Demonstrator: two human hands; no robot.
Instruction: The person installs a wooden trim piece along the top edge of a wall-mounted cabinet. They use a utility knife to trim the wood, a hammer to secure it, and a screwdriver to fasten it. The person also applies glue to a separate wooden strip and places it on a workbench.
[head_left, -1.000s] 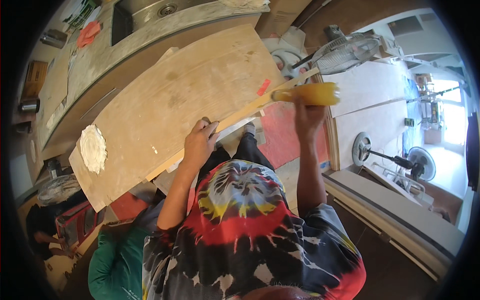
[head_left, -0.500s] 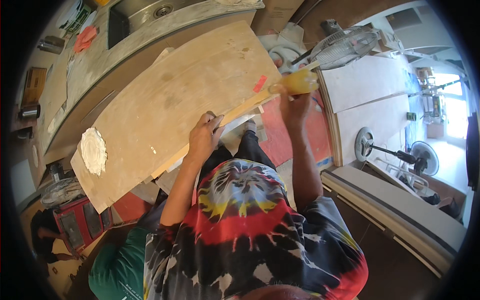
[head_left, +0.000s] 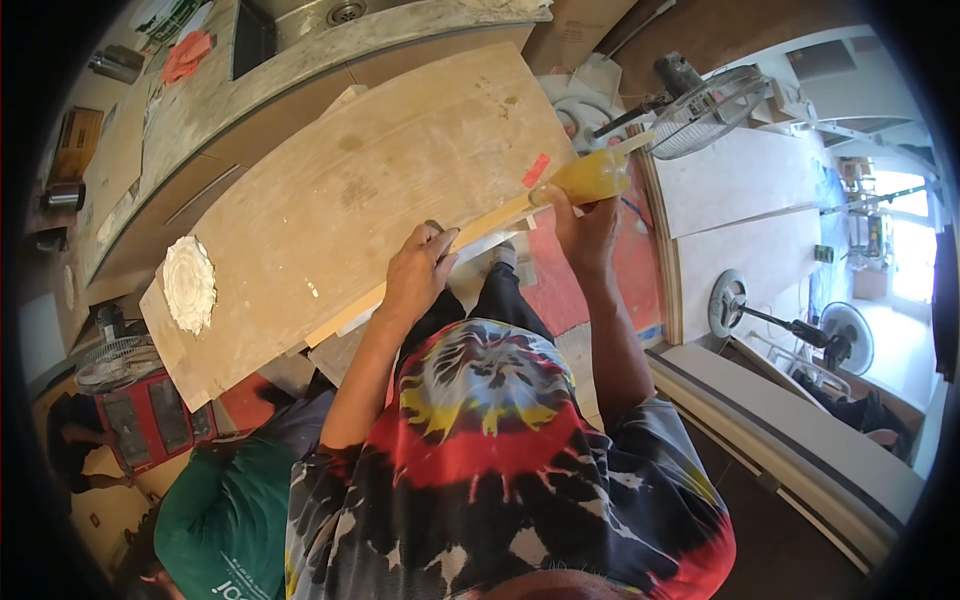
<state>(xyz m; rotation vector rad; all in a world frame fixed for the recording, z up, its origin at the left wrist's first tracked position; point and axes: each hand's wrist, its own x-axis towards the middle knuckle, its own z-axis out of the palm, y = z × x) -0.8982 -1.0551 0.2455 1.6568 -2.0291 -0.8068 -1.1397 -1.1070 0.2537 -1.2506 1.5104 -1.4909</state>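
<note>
My left hand (head_left: 418, 270) is closed on a long pale wooden strip (head_left: 491, 221) along the near edge of a plywood board (head_left: 350, 180). My right hand (head_left: 585, 235) grips a plastic bottle (head_left: 593, 174) with yellow contents, tilted on its side with its narrow end at the strip. A red patch (head_left: 535, 170) on the board lies just left of the bottle. A white crusted lump (head_left: 189, 285) of pasty material sits at the board's left end.
Beyond the board are a dusty counter with a sink (head_left: 300, 20) and a red cloth (head_left: 186, 57). Fans (head_left: 707, 110) stand at right and lower left. Pale panels (head_left: 745, 260) lie rightward. A person in green (head_left: 220, 510) is at lower left, another in dark clothing (head_left: 80, 440) behind.
My right hand has brought the bottle leftward along the strip, closer to my left hand. My left hand stays on the strip, slightly farther right. The person in green has shifted a little leftward.
</note>
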